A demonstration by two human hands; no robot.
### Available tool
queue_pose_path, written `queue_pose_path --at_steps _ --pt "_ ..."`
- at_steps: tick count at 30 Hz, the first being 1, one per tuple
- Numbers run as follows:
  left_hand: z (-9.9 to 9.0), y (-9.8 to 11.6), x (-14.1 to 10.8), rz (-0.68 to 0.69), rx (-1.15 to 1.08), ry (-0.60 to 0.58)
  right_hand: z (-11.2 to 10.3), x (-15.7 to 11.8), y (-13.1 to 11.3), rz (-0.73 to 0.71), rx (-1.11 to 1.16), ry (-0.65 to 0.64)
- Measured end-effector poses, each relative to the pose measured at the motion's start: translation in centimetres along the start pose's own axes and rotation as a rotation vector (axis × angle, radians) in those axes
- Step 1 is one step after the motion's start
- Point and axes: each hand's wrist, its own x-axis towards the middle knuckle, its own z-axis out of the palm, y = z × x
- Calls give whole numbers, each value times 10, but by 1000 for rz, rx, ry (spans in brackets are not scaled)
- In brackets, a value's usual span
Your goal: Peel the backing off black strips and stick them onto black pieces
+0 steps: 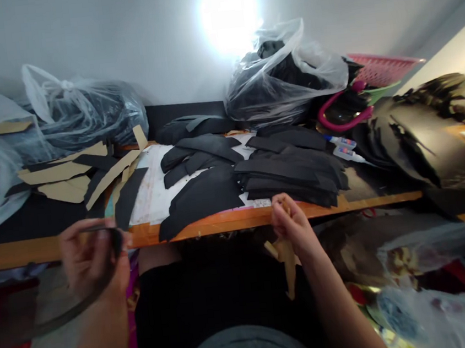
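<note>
Gripping a crumpled tan strip [289, 270] in the closed fingers of the right hand [290, 220], over the lap [225, 302] and at the near edge of the worktop [16, 253]; probably doing best by pinching firmly and letting the loose ends hang clear of that edge. Gripping a dark strip [80, 307] in the curled fingers of the left hand [96, 260], well to the left, with a blurred tail trailing toward the near left; likely calling for a steady carry and for lifting the tail clear of anything loose. Pointing both forearms from near to far, holding the hands well apart and about level, showing the thumb side on the right. Facing, farther on, layered black pieces [286, 174] right of middle and tan pieces [62, 172] on the left, likely needing a light touch against slipping. Facing, farther still, plastic bags [284, 80] along the wall.
</note>
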Motion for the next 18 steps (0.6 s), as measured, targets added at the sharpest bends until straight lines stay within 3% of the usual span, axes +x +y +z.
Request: queue_pose_path --at_steps 2,4,6,9,12,15,18 --pt "17 8 -14 73 127 -223 15 -2 -4 -88 -280 -167" --pt "39 17 -31 217 199 -555 36 -3 -8 -178 -458 -329" --pt "57 23 -46 329 165 -731 54 -2 -12 -259 -592 -400" --pt "69 29 -58 281 54 -731 68 -1 -17 -317 -754 -479" --pt "67 31 -56 75 9 -684 68 3 -22 -343 -716 -454" --pt "58 25 -45 -140 85 -602 61 13 -24 -267 -549 -222" --pt "48 11 -32 -242 131 -475 54 30 -20 -178 -430 -2"
